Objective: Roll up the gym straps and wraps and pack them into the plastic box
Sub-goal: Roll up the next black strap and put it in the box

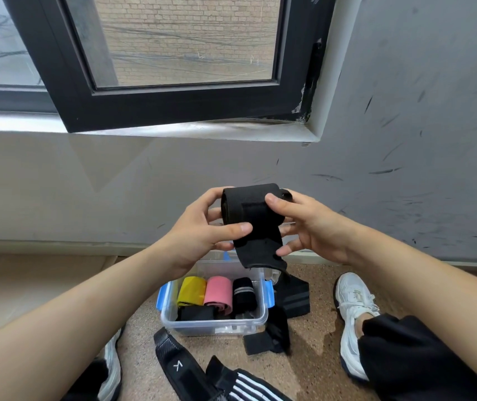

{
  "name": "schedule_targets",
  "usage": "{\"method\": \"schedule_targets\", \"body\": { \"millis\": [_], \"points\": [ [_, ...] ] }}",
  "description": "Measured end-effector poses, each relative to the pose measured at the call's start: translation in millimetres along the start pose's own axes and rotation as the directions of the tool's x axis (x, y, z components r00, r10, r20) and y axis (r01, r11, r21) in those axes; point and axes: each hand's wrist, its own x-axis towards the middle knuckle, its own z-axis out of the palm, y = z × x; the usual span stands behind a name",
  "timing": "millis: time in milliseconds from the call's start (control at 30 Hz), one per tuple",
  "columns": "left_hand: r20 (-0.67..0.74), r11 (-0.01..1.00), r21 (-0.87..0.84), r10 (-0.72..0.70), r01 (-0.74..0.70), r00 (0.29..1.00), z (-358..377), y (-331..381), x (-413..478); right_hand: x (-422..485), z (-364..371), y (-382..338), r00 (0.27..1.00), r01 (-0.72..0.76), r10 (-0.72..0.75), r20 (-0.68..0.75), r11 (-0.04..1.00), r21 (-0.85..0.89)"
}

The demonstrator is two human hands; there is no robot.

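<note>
A black wrap (253,218), mostly rolled with a short tail hanging down, is held in the air above the box. My left hand (202,230) grips its left side, thumb across the front. My right hand (308,224) grips its right side, thumb on top. Below stands the clear plastic box (217,324) with blue clips. Inside lie a yellow roll (192,290), a pink roll (218,293), a black roll with grey stripes (243,293) and a flat black piece (198,312).
Loose black straps lie on the speckled floor: one right of the box (295,296), one in front of it (272,337), a long one with a white logo (178,363) and a white-striped one (248,386). My white shoes (353,316) flank the box. A wall and window rise behind.
</note>
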Motion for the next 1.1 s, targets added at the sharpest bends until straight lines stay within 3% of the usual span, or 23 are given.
{"method": "schedule_targets", "body": {
  "millis": [133, 333, 433, 633, 800, 1100],
  "points": [
    [0.002, 1.000, 0.009, 0.006, -0.006, 1.000, 0.4, -0.7, 2.7, 1.8, -2.0, 3.0, 0.999, 0.035, -0.032, -0.032, 0.995, 0.089],
    [0.040, 0.989, -0.025, -0.142, 0.144, 0.989, 3.6, 4.1, 0.8, 4.1, -4.9, 7.1, 0.992, 0.116, -0.107, -0.060, 0.981, 0.159],
    [-0.005, 0.981, -0.054, -0.184, 0.184, 0.983, 6.2, 4.8, 1.7, 5.2, -3.1, 12.4, 0.988, 0.139, -0.132, -0.074, 0.985, 0.105],
    [-0.157, 0.981, -0.133, -0.163, 0.143, 0.974, 4.5, -0.1, 5.3, 0.6, -1.1, 15.0, 0.985, 0.173, -0.174, 0.018, 0.962, -0.212],
    [-0.148, 0.980, -0.153, -0.153, 0.130, 0.977, -1.6, -5.6, 8.0, 1.0, -6.8, 15.4, 0.998, 0.047, -0.044, 0.038, 0.997, -0.068],
    [-0.037, 0.994, -0.076, -0.075, 0.073, 0.996, -0.5, -27.9, -0.5, -2.8, -3.7, 38.6, 0.995, 0.082, -0.072, 0.062, 0.980, -0.181]
  ]
}}
